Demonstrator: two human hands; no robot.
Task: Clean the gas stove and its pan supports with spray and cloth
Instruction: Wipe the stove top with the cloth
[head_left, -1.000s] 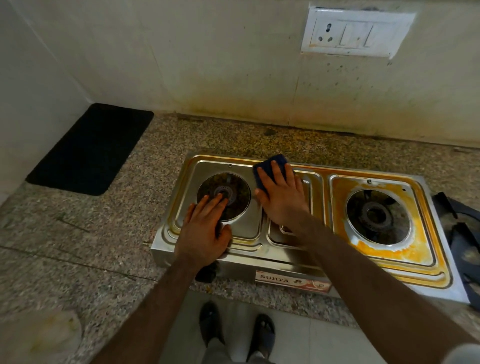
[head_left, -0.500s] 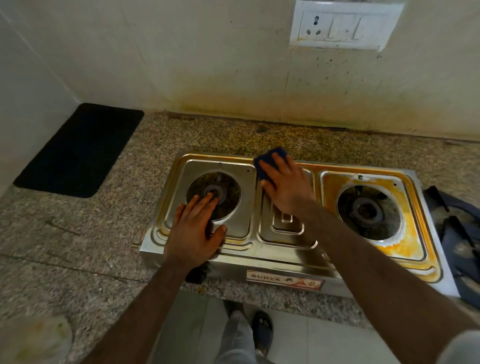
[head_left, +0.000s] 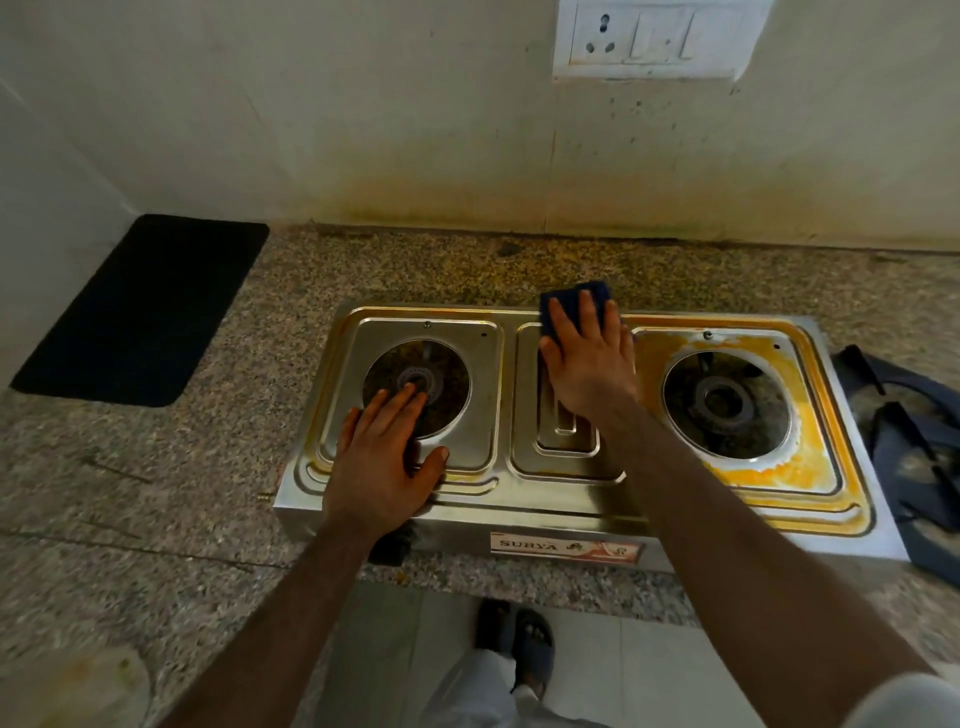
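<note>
Two hands are laid flat on the steel gas stove (head_left: 566, 499), which sits on a speckled granite counter (head_left: 156, 493) w/ its front near the counter edge. The left hand (head_left: 384, 462) is spread palm-down over the front of the left burner (head_left: 417, 387) tray, fingers straight & slightly apart, thumb out to the side; nothing is gripped. The right hand (head_left: 587, 358) is pressed flat on a dark blue cloth (head_left: 569, 301) at the back of the centre panel, fingers straight & close together; only the cloth's far edge is seen past the fingertips. Left & centre sections are seen as shiny, ribbed metal w/ rounded-rectangle embossing. Yellow-orange residue is seen around the round opening of the right burner (head_left: 724, 402) & along the rim on that side. Dark pan supports (head_left: 919, 447) are laid on the counter just beside the stove's right end. A black rectangular mat (head_left: 140, 312) is seen at far left, well apart; a white switch plate (head_left: 654, 39) is fixed on the stained wall.
</note>
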